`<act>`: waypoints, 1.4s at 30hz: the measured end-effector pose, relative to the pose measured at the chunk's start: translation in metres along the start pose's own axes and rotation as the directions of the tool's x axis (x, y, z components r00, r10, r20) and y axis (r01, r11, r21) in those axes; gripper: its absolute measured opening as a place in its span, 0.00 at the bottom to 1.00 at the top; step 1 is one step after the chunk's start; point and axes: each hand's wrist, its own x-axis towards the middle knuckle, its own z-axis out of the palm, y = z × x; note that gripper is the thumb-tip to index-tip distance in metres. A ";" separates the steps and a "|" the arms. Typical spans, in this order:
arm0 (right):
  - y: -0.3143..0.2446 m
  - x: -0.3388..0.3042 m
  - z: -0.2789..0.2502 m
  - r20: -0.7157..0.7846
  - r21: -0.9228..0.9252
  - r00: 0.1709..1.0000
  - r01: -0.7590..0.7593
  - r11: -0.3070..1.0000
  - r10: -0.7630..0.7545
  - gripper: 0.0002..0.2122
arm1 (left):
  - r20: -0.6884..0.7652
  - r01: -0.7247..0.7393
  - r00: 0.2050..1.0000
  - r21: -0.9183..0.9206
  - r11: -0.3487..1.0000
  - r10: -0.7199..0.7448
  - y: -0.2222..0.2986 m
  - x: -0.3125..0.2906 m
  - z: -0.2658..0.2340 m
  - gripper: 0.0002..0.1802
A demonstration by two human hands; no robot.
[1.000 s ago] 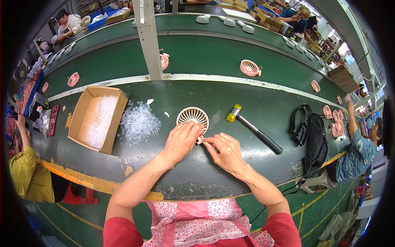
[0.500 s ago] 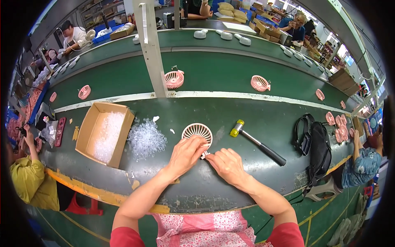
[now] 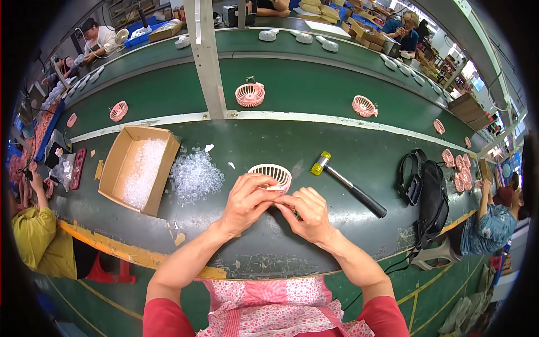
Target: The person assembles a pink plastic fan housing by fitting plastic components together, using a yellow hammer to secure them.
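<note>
Across the middle of the frame, your green tabletop (image 3: pixel 247 140) carries a cardboard box (image 3: pixel 160 180) at left, a hammer (image 3: pixel 353 189) right of centre and, just beside the box, a heap of clear plastic bits (image 3: pixel 195 175). At centre, your left hand (image 3: pixel 247 202) and right hand (image 3: pixel 309 213) meet at the fingertips, covering the near edge of a pale pink fan housing (image 3: pixel 279 175). Your left fingers are pinched on a pale strip (image 3: pixel 274 189); how tightly the right ones close, and on what, I cannot tell. You seem to be adjusting a small part; that likely calls next for steady left support and fine right-fingertip pressure.
</note>
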 end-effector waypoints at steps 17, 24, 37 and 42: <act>0.007 -0.012 0.003 0.282 0.664 0.759 -0.596 0.453 0.587 0.06 | -0.002 0.412 0.891 -0.414 0.812 -0.453 0.026 0.014 0.002 0.14; 0.001 -0.012 0.002 0.259 0.670 0.773 -0.575 0.470 0.579 0.06 | 0.112 0.381 0.924 -0.202 0.902 -0.365 0.016 0.010 -0.007 0.13; 0.007 0.003 -0.009 -0.021 0.476 0.975 -0.183 0.860 0.219 0.07 | 0.266 0.506 0.862 -0.513 0.693 -0.433 0.025 0.017 -0.016 0.11; 0.009 0.006 -0.008 0.034 0.457 0.903 -0.396 0.796 0.429 0.05 | 0.467 0.759 0.636 -0.522 0.389 -0.615 0.013 0.025 -0.019 0.19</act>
